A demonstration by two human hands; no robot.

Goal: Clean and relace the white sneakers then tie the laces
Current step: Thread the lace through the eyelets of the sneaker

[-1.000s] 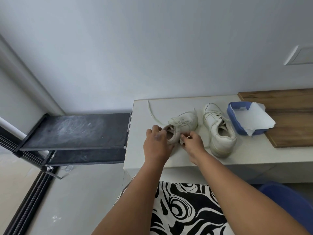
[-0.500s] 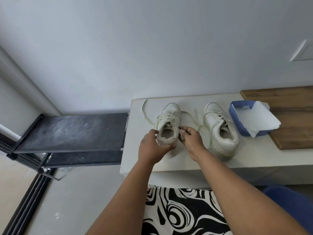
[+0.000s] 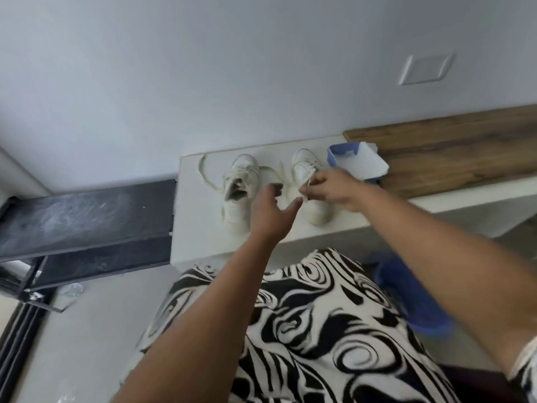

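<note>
Two white sneakers stand side by side on a white ledge (image 3: 197, 228), toes toward the wall. The left sneaker (image 3: 239, 190) stands alone with its loose lace (image 3: 205, 175) trailing to the left. My left hand (image 3: 271, 212) hovers between the shoes, fingers apart and holding nothing. Over the right sneaker (image 3: 312, 205), my right hand (image 3: 331, 189) pinches a thin lace end (image 3: 305, 196) between its fingertips. The right hand hides much of that shoe's opening.
A blue box (image 3: 338, 154) with white paper (image 3: 367, 162) sits right of the shoes, against a wooden board (image 3: 450, 152). A dark metal rack (image 3: 84, 216) stands left of the ledge. A blue stool (image 3: 415, 301) is under my right arm, and patterned fabric covers my lap.
My left hand let go of the left sneaker, which now stands on the ledge. Both hands moved right, and my right hand took hold of the right sneaker's lace.
</note>
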